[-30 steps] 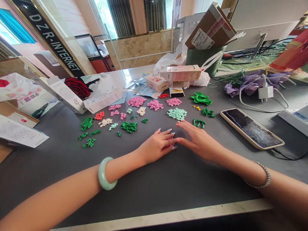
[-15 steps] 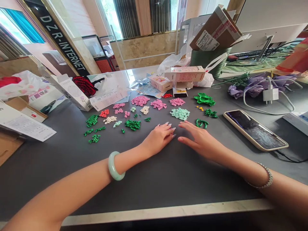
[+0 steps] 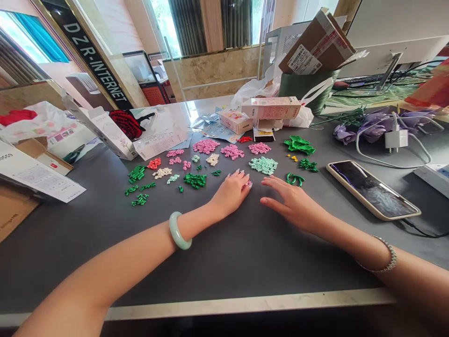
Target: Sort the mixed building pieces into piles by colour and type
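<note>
My left hand [image 3: 229,193] lies palm down on the dark tabletop, fingers stretched forward over a few small pink building bricks [image 3: 248,183] that show beside the thumb. How many more its palm covers is hidden. A short gap away, my right hand [image 3: 293,203] rests open, thumb apart from the fingers, holding nothing. Just beyond it are curved green pieces [image 3: 295,179] and a pile of mint bricks [image 3: 263,165]. Pink brick piles [image 3: 232,151] lie farther back. Left of my left hand sit dark green bricks [image 3: 195,180] and cream bricks [image 3: 162,173].
At the right lies a phone [image 3: 373,189] with a cable, below a white charger [image 3: 396,139] and purple artificial flowers [image 3: 373,127]. Small cartons [image 3: 273,108] and a green bin [image 3: 304,89] stand at the back. Opened white boxes [image 3: 38,171] occupy the left side.
My left hand has drawn slightly back to the left, and more of the pink bricks beside its thumb now shows. My right hand stays nearly still. The view has shifted slightly.
</note>
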`<state>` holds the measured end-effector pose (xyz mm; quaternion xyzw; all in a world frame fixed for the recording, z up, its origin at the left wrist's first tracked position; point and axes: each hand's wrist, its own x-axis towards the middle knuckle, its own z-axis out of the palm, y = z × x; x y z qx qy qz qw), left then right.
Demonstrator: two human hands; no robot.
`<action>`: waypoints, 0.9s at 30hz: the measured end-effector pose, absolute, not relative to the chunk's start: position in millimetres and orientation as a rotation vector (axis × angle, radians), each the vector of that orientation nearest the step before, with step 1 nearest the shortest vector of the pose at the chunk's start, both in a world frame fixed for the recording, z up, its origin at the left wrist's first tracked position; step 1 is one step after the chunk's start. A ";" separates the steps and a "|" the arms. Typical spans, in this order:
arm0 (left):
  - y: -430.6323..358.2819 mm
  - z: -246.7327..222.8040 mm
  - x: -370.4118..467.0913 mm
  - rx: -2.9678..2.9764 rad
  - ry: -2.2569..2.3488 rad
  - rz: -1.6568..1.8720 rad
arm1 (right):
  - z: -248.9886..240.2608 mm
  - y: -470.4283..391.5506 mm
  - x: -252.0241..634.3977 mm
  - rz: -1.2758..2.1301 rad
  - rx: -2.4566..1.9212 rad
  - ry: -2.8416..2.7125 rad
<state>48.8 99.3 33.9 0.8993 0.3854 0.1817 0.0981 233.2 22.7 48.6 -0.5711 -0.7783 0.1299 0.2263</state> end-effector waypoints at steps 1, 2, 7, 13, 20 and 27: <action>100.5 34.5 49.9 2.660 1.153 0.540 | 48.6 22.7 233.3 0.360 -1.574 -2.145; 101.7 35.2 51.0 2.659 1.163 0.542 | 48.5 22.7 233.3 0.363 -1.574 -2.146; 108.6 37.2 55.9 2.654 1.208 0.560 | 48.6 22.5 233.1 0.370 -1.584 -2.147; 120.8 34.5 60.6 2.650 1.246 0.615 | 48.8 22.6 233.5 0.388 -1.585 -2.142; 129.4 29.8 62.5 2.661 1.234 0.657 | 48.0 22.7 233.7 0.389 -1.585 -2.139; 135.8 30.9 63.2 2.673 1.208 0.665 | 48.7 21.9 233.0 0.392 -1.592 -2.149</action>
